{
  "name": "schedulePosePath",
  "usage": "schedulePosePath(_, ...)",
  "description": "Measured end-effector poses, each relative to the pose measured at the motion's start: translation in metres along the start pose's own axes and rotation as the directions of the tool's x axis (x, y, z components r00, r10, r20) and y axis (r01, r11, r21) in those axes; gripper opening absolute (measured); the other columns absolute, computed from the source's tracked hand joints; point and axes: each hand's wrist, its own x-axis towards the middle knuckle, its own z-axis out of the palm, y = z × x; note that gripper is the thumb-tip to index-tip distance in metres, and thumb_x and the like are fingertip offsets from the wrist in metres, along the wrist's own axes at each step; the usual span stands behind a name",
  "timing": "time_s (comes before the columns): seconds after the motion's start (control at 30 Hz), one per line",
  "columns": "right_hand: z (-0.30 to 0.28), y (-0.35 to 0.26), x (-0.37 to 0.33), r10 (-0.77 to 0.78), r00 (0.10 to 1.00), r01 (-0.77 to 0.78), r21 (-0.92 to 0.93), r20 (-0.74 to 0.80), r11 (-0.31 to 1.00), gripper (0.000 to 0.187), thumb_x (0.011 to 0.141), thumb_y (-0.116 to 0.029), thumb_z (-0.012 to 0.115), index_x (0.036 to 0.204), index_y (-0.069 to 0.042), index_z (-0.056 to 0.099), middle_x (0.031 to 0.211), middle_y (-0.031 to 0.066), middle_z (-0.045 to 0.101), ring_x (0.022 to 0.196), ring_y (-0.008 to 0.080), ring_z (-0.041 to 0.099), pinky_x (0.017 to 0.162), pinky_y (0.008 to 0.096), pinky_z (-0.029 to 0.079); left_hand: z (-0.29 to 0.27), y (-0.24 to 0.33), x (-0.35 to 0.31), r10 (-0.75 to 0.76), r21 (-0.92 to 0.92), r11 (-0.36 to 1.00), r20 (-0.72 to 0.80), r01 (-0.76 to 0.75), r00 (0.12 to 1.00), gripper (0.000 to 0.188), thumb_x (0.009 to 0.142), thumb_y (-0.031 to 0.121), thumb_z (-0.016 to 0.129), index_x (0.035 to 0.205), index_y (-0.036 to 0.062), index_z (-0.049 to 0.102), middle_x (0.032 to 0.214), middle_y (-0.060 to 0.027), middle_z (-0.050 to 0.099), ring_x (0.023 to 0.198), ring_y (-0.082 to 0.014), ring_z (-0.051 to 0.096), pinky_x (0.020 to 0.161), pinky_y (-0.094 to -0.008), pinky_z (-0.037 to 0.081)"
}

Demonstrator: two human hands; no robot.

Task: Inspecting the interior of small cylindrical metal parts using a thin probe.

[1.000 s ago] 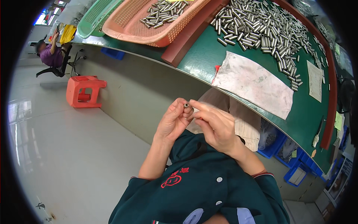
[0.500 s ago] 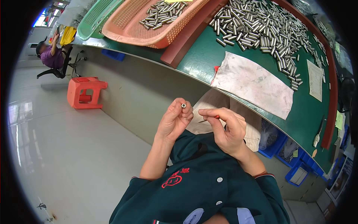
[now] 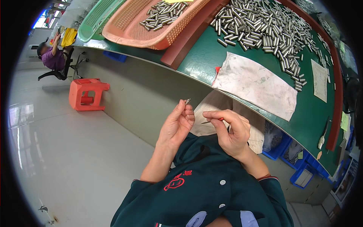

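Observation:
Between the thumb and fingertips of my left hand [image 3: 174,124] is a small shiny metal sleeve [image 3: 188,101], tilted, with one end sticking out past the fingers. My right hand [image 3: 235,134], just beside it, pinches a thin pointed tool with a red handle [image 3: 221,119]; its slim metal tip points toward the left hand, apart from the sleeve. Most of the tool's handle is hidden in the fingers. Both hands are in front of my body, off the table's near edge. Many like metal sleeves [image 3: 266,32] lie heaped on the green tabletop [image 3: 206,56].
A stained white cloth [image 3: 257,85] lies along the table edge. Left of a dark red rail [image 3: 189,41] are a pink basket [image 3: 132,38] with sleeves and a green basket [image 3: 89,28]. A paper sheet [image 3: 319,81] lies right; blue bins [image 3: 302,178] stand below. Far left are a red stool [image 3: 81,90] and a seated person [image 3: 53,58].
My left hand has turned the sleeve: its open end faced me before, and now its side shows, with the end higher up. The right hand and tool have hardly moved.

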Motion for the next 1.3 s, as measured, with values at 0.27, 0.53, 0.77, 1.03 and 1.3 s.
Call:
schedulePosePath(0.27,-0.001,0.000,0.000,0.010,1.000,-0.010,0.002,-0.003,1.000,0.009,0.075,0.008,0.056,0.084,0.005,0.056,0.079,0.0140,0.064,0.064,0.0179,0.062,0.058,0.0238,0.050,0.002,-0.002,-0.002,0.032,0.045,0.999,-0.072,-0.029,0.997,0.011,0.084,0.014,0.055,0.088,0.0035,0.055,0.075,-0.0049,0.057,0.066,-0.0098,0.053,0.061,-0.0204,0.046)
schedulePosePath(0.53,0.005,0.002,0.002,-0.019,1.000,0.019,-0.029,-0.009,0.999,0.012,0.071,0.008,0.058,0.081,0.003,0.055,0.085,0.0157,0.064,0.068,0.0209,0.063,0.058,0.0249,0.050,0.007,-0.005,-0.005,0.063,0.176,0.981,0.070,-0.075,0.996,0.011,0.084,0.012,0.055,0.089,0.0024,0.055,0.076,-0.0056,0.057,0.068,-0.0101,0.053,0.063,-0.0207,0.044)
schedulePosePath(0.77,0.002,0.001,0.004,-0.011,1.000,0.013,-0.084,0.026,0.996,0.013,0.067,0.005,0.062,0.079,0.002,0.056,0.081,0.0129,0.064,0.067,0.0233,0.063,0.059,0.0285,0.050,0.014,-0.008,-0.010,0.140,0.346,0.917,0.186,-0.199,0.972,0.010,0.084,0.011,0.055,0.090,0.0023,0.055,0.079,-0.0066,0.058,0.071,-0.0112,0.054,0.066,-0.0220,0.044)
schedulePosePath(1.03,-0.003,-0.001,0.001,0.014,0.999,-0.016,-0.050,-0.045,0.999,0.014,0.067,0.007,0.062,0.079,0.002,0.056,0.077,0.0113,0.064,0.064,0.0229,0.062,0.057,0.0281,0.049,-0.004,0.009,0.012,0.032,0.289,0.930,0.550,-0.227,0.835,0.012,0.078,0.014,0.063,0.086,0.0080,0.058,0.072,-0.0053,0.047,0.065,-0.0138,0.040,0.060,-0.0236,0.034)
schedulePosePath(1.3,-0.012,-0.002,-0.001,-0.016,0.997,0.012,-0.055,-0.070,0.998,0.015,0.068,0.008,0.062,0.080,0.001,0.055,0.078,0.0127,0.064,0.065,0.0227,0.062,0.056,0.0270,0.049,-0.006,0.006,0.023,0.029,0.356,0.901,0.521,-0.248,0.853,0.014,0.075,0.009,0.065,0.085,0.0066,0.057,0.077,-0.0075,0.050,0.068,-0.0139,0.044,0.062,-0.0236,0.037)
